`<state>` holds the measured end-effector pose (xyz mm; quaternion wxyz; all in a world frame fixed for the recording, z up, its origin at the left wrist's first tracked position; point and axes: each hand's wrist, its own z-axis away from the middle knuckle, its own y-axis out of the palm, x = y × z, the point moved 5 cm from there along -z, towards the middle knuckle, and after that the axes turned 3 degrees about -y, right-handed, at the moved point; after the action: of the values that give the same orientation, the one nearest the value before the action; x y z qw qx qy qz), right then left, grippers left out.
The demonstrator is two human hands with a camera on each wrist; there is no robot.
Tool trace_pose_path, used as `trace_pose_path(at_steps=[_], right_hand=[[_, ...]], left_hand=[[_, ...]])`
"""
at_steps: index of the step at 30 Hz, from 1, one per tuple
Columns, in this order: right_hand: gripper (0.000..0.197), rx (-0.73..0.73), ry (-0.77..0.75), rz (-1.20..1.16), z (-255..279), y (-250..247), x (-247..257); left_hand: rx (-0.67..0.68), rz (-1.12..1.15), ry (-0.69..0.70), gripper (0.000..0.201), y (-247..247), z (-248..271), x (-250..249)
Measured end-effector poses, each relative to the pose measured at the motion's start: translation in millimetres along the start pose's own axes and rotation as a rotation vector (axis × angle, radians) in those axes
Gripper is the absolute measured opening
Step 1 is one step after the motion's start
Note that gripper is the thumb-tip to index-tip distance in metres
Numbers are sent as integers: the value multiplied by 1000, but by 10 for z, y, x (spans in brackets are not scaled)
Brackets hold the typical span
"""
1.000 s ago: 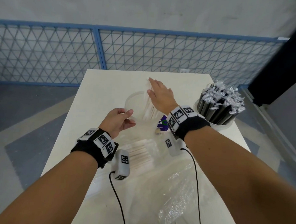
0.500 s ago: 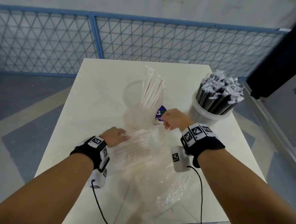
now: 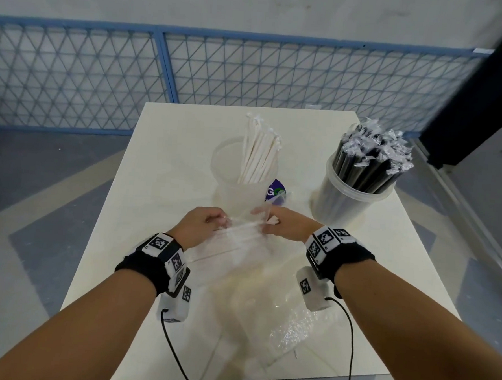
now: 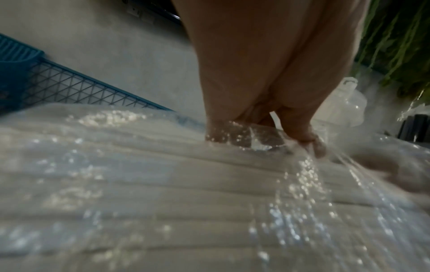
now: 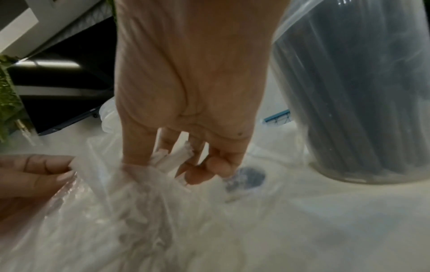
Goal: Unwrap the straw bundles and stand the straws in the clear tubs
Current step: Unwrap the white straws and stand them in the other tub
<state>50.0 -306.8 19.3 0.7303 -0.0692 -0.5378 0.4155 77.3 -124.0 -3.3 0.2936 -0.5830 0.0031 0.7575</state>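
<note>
A clear plastic bag (image 3: pixel 234 244) of white paper-wrapped straws (image 4: pixel 163 184) lies on the table in front of the middle tub. My left hand (image 3: pixel 223 222) pinches the bag's open edge (image 5: pixel 76 165) on the left. My right hand (image 3: pixel 266 224) grips the ends of a few white straws (image 5: pixel 177 158) at the bag's mouth. Beyond the hands stands a clear tub (image 3: pixel 224 170) with several white straws (image 3: pixel 258 152) upright in it. A second clear tub (image 3: pixel 346 204) at the right is packed with black straws (image 3: pixel 369 159).
An empty crumpled plastic wrap (image 3: pixel 294 330) lies near the table's front edge. A purple label (image 3: pixel 276 191) sits by the middle tub's base. The white table (image 3: pixel 163 161) stands before a blue mesh fence (image 3: pixel 75 70). Wrist cables hang down toward the near edge.
My right hand has come back from the white-straw tub to the bag's mouth. My left hand has shifted from the top of the bundle to the bag's edge.
</note>
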Motion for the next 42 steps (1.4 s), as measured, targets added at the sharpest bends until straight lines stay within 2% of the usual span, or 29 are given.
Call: trace_pose_path(at_steps=[1,5,7,10,15,20,25,29,31,33,34,35,38,40,42], right_hand=[[23,-1,-19,37,17,-25,58],[38,8,13,215,48,-121,181],[39,-7,21,184,52,-133,202],[37,-35,-49,87,61,-106,306],[32,-90,-129,122,40,-91,402],[21,-181,-106,-19,46,-162,387],[21,-324,-156,-174,253,-424,360],[20,-330,-155,-287,444,-692,337],[19,-327,-157,-321,479,-758,345],[19,-303,-155,-330,493,-763,406],[19,-290,-164,-328,509,-761,465],[18,-282,-176,-331,519,-764,520],[14,-311,-217,-385,552,-797,603],[9,-368,-241,-476,566,-815,569],[22,-447,-262,-634,523,-779,490]], left_hand=[[-23,5,18,27,-13,24,-39],[-83,61,71,19,-44,84,-131],[-100,96,91,20,-46,98,-169],[-124,117,110,21,-44,110,-215],[-123,150,89,20,-6,131,-265],[-119,122,68,22,-9,155,-311],[-89,103,89,21,-73,187,-308],[-57,33,79,19,-118,226,-280],[11,-23,58,20,-69,245,-300],[110,-212,36,49,44,244,-313],[125,-296,44,61,103,243,-339],[104,-330,64,65,142,237,-376],[-7,-252,110,46,158,224,-461],[9,-203,107,40,150,217,-481],[42,-158,92,40,150,201,-498]])
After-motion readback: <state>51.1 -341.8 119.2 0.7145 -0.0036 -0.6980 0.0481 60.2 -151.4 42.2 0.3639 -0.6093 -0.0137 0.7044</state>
